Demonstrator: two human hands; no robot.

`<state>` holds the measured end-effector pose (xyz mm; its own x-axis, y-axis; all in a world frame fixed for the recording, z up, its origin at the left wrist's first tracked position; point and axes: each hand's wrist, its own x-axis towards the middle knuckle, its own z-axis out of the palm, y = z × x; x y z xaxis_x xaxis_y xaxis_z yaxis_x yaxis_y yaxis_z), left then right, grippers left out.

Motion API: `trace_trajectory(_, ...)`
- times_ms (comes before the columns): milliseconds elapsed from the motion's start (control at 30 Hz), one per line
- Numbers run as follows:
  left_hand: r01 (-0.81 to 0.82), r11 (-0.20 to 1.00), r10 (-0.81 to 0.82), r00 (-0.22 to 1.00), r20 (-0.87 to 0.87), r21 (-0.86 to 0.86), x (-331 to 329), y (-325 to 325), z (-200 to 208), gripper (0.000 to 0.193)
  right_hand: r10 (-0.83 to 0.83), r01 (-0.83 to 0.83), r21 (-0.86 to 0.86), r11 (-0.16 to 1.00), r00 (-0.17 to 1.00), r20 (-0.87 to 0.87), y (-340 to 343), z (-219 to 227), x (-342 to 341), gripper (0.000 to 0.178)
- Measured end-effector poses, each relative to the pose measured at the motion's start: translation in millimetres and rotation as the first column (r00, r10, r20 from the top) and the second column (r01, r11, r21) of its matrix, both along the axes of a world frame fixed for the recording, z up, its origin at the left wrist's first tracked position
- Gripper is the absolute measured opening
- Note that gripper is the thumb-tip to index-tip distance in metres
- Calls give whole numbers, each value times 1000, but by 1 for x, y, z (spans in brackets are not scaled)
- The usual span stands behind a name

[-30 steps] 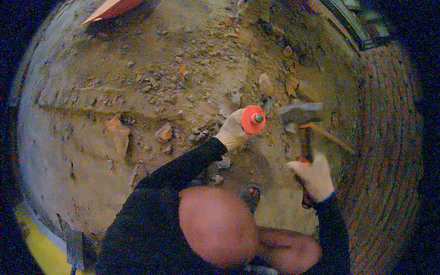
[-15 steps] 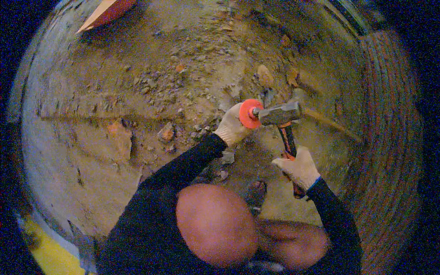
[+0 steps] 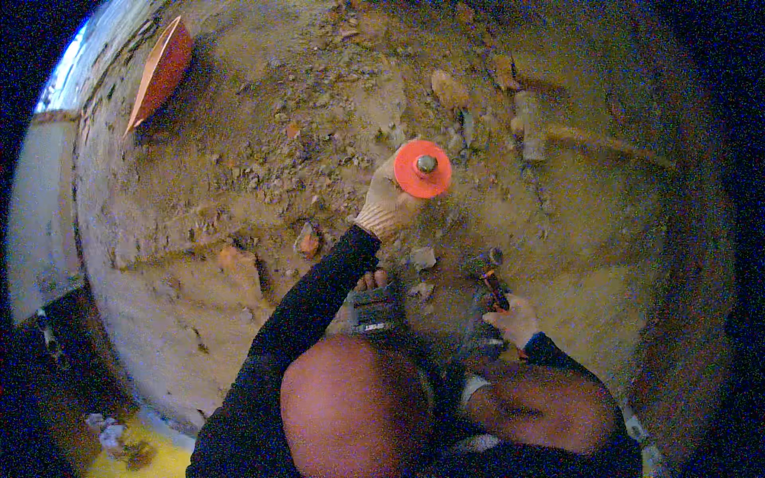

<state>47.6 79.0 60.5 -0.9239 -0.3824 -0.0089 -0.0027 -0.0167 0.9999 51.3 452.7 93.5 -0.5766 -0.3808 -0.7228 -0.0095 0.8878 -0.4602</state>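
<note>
My left hand (image 3: 386, 203), in a pale knit glove, is closed around a chisel with a round orange hand guard (image 3: 408, 177). The chisel's metal striking end points up toward me, and its shaft below the guard is hidden. Lower down and to the right, my gloved right hand (image 3: 516, 320) grips a hammer with a black and orange handle (image 3: 494, 288). That hammer hangs low beside my leg, well apart from the chisel, its head dark and blurred.
Rubble and loose stones cover the dirt floor (image 3: 303, 159) ahead. A sledgehammer with a wooden handle (image 3: 606, 143) lies at the right. An orange pan (image 3: 163, 76) rests at the far left. Broken brick pieces (image 3: 307, 240) lie left of my forearm. My sandalled foot (image 3: 374, 307) is below.
The hammer in my right hand has left the chisel's end and swung down toward my leg. My left hand still holds the chisel. The view has shifted.
</note>
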Motion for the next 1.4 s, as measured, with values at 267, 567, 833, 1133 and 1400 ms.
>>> trace_trajectory(267, 179, 949, -130, 972, 197, -259, -4, -23, 24, 56, -2, 2, 5, 1000, 1000, 22, -5, 1, -7, 33)
trace_trajectory(567, 165, 980, -185, 961, 204, 109, 17, -70, 60, 71, -91, 87, 36, 996, 989, 118, -1, -4, -10, 31)
trace_trajectory(833, 183, 977, -194, 977, -93, -111, 2, -40, 62, 86, -102, 104, -5, 995, 983, 153, 0, -2, -16, 30)
trace_trajectory(1133, 215, 975, -218, 915, 338, 49, -48, -23, 69, 15, -141, 161, -79, 984, 967, 212, 5, -5, -19, 25)
trace_trajectory(1400, 238, 752, -376, 921, -103, -615, 58, 55, 47, 19, -135, 154, -65, 986, 963, 235, 4, -7, -20, 26)
